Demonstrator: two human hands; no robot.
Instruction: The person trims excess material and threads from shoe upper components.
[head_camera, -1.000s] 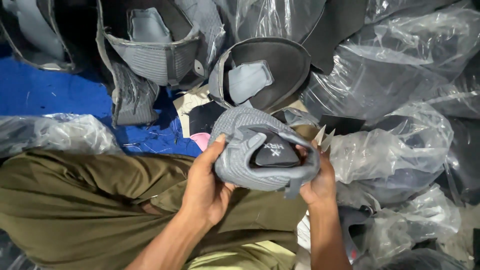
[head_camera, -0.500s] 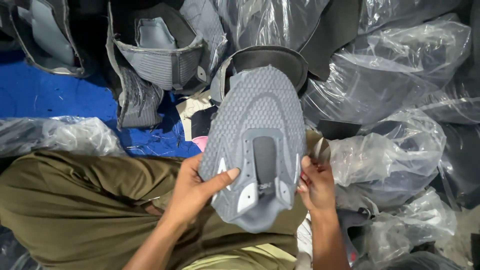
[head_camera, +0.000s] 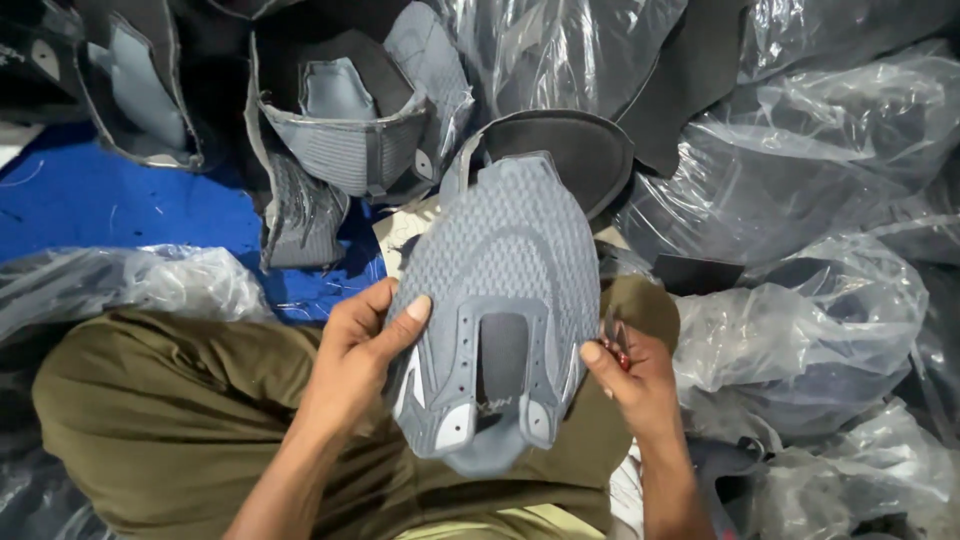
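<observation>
Head view shows the left hand (head_camera: 355, 350) and right hand (head_camera: 632, 375) each gripping an edge of the flat grey shoe upper (head_camera: 500, 310) between them, best kept spread taut for inspection.

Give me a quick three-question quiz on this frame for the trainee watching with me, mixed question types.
1. True or false: the grey shoe upper is spread out flat, held by both hands.
2. Which hand also holds a small metal tool? A) left hand B) right hand C) neither
3. What colour is the surface beyond the person's knee?

Key
1. True: the left hand grips its left edge, the right hand its right edge.
2. B: the tool sits in the right hand, beside the upper.
3. Blue.
</observation>
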